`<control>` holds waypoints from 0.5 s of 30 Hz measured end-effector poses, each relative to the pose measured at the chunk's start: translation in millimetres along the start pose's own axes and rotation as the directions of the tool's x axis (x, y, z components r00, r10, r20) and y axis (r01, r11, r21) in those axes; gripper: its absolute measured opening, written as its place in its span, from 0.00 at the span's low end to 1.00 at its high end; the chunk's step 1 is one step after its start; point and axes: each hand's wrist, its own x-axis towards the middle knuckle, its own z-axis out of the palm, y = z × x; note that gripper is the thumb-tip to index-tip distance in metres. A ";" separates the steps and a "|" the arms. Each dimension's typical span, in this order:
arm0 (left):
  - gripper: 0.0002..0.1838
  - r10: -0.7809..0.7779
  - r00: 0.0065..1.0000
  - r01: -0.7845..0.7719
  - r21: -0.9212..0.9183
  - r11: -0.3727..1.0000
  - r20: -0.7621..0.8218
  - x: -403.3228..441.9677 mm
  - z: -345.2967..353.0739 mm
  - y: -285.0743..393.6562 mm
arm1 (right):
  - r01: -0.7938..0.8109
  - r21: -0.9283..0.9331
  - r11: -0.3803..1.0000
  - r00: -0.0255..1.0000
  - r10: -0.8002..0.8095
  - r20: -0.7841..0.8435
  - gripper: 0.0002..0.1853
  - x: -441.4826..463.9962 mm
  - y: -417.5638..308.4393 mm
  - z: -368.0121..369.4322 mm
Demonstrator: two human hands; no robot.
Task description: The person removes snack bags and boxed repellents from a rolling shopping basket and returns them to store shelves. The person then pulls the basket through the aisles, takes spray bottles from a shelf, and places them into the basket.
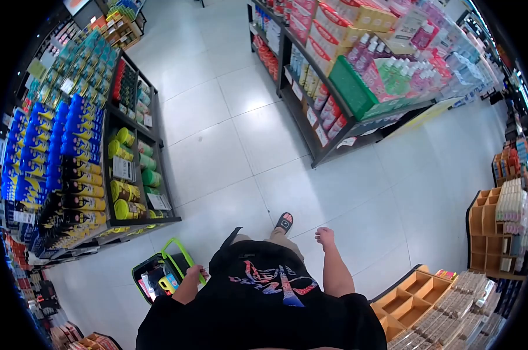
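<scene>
Low on my left side is a black shopping basket (140, 273) with a bright green rim and a raised green handle (185, 255). My left hand (196, 272) is closed on that handle near its lower right part. In the basket lie a yellow bottle (169, 284) and several packets I cannot make out. Out in front on the right, my right hand (324, 236) hangs over the floor with its fingers curled in. Nothing shows in it, and it touches nothing.
A shelf (173, 220) of blue packs and yellow and green tins stands on the left. At the upper right, a display (348, 131) holds boxes and bottles. Wooden bins (415, 286) sit close by at the lower right. Pale tiles (211, 146) run between the shelves.
</scene>
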 end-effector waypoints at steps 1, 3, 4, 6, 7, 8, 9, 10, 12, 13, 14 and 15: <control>0.04 -0.024 1.000 0.024 -0.035 0.999 0.008 0.0 4.4 2.6 | 0.000 0.012 1.000 1.000 0.000 -0.005 0.12 10.4 -4.1 -11.6; 0.04 -0.013 1.000 0.013 -0.030 0.999 -0.001 -6.3 10.8 3.8 | 0.024 -0.017 1.000 1.000 -0.024 0.010 0.12 27.9 -8.0 -28.1; 0.04 -0.002 1.000 0.002 -0.023 1.000 -0.010 -11.1 15.5 3.8 | 0.022 -0.008 1.000 1.000 -0.022 0.010 0.12 34.2 -7.7 -34.8; 0.04 0.018 1.000 -0.018 0.002 1.000 -0.015 -19.3 24.6 2.3 | -0.047 -0.021 0.999 0.999 0.047 0.012 0.12 44.8 -5.0 -45.7; 0.04 0.032 0.999 -0.032 0.018 0.999 -0.012 -21.7 30.1 2.2 | -0.046 -0.017 0.999 0.999 0.046 0.013 0.12 48.9 -1.8 -47.3; 0.05 0.048 0.999 -0.047 0.035 0.998 -0.009 -22.5 36.3 3.8 | -0.066 0.000 0.998 0.998 0.066 0.022 0.11 51.7 2.4 -46.6; 0.05 0.066 0.998 -0.066 0.058 0.996 0.000 -23.7 45.1 6.8 | -0.084 0.018 0.996 0.996 0.083 0.029 0.11 52.9 4.4 -45.8; 0.05 0.086 0.996 -0.087 0.078 0.993 0.009 -23.2 53.1 11.2 | -0.099 0.046 0.994 0.995 0.097 0.026 0.10 51.7 6.3 -42.3; 0.06 0.137 0.990 -0.140 0.135 0.981 0.033 -19.6 69.4 20.8 | -0.095 0.042 0.995 0.995 0.093 0.041 0.10 45.8 12.8 -34.1; 0.06 0.171 0.984 -0.176 0.160 0.971 0.047 -16.5 78.4 26.7 | -0.093 0.031 0.995 0.994 0.091 0.057 0.10 45.4 18.0 -30.1; 0.06 0.205 0.977 -0.214 0.181 0.960 0.064 -13.5 86.4 31.1 | -0.111 0.024 0.994 0.991 0.108 0.080 0.09 43.9 24.2 -25.4; 0.07 0.236 0.968 -0.248 0.194 0.949 0.080 -10.2 95.2 37.6 | -0.127 0.015 0.992 0.987 0.125 0.101 0.09 42.2 30.6 -21.2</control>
